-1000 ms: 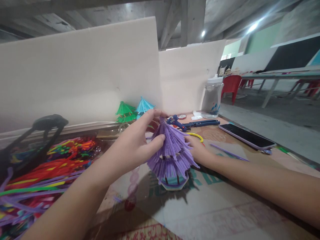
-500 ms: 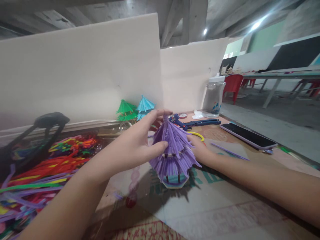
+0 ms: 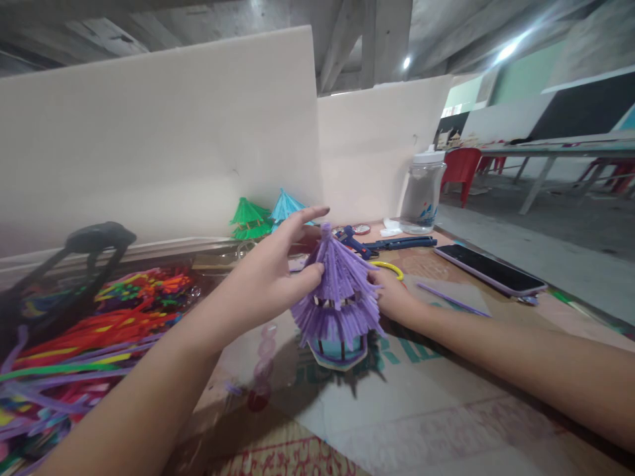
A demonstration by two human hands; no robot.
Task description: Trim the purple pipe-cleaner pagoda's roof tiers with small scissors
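A small two-tiered pavilion model (image 3: 340, 284) with purple pipe-cleaner roofs stands in front of me. Its base is octagonal and pale, with dark posts above it. My left hand (image 3: 292, 261) is beside the upper roof, thumb against its left slope. The index finger stretches past the tip without gripping it, and the other fingers are partly hidden behind. Behind the model's right side is my right hand (image 3: 391, 294), close to the roof edge; its fingertips are hidden. A yellow ring-shaped handle (image 3: 389, 268) shows just beyond that hand.
Green (image 3: 249, 218) and blue model roofs (image 3: 286, 206) stand by the white board. Colourful pipe cleaners (image 3: 94, 337) lie left, near a black object (image 3: 99, 238). At the back right are a glue gun (image 3: 353, 241), dark blue tool (image 3: 404, 243), water bottle (image 3: 423, 192) and phone (image 3: 489, 270).
The pavilion has shifted slightly left and turned or tilted, showing more of its base. My left index finger has lifted off the roof tip, and the thumb has slid left.
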